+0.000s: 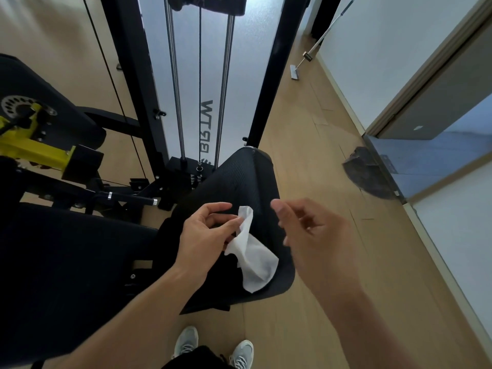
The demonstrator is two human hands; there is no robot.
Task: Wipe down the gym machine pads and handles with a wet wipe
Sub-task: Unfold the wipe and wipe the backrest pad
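My left hand [205,233] pinches a crumpled white wet wipe [253,254] between thumb and fingers; the wipe hangs down over a black ribbed pad [239,182] of the gym machine. My right hand [314,235] hovers just right of the wipe with fingers loosely curled, holding nothing and apart from it. A wide black seat pad [66,262] lies at the lower left. A second black pad [40,86] with a yellow bracket [34,147] sits at the far left.
The machine's black uprights [274,75] and steel guide rods [174,75] rise ahead. Wooden floor [319,155] runs to the right past a dark mat [364,171] at a doorway. A metal bar [319,41] leans on the wall. My shoes [186,342] stand below.
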